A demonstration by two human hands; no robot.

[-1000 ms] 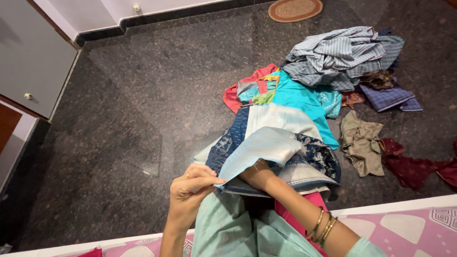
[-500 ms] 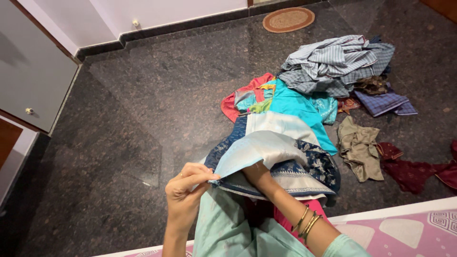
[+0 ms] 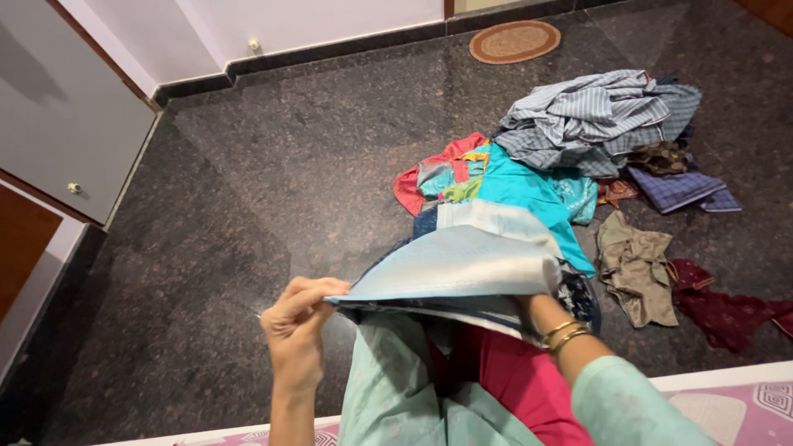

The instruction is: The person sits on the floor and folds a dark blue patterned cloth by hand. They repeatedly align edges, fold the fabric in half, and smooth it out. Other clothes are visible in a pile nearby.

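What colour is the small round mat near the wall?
The small round mat is tan with a reddish-brown border, head view.

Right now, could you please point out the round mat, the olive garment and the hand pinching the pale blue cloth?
Round mat (image 3: 514, 40), head view, woven centre.
Olive garment (image 3: 634, 266), head view, crumpled middle.
Left hand (image 3: 297, 318), head view, knuckles.

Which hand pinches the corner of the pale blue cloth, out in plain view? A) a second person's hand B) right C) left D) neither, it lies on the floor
C: the left hand has its grip on the corner of the pale blue cloth, held up over the lap, while the right hand is hidden under the cloth past the bangles.
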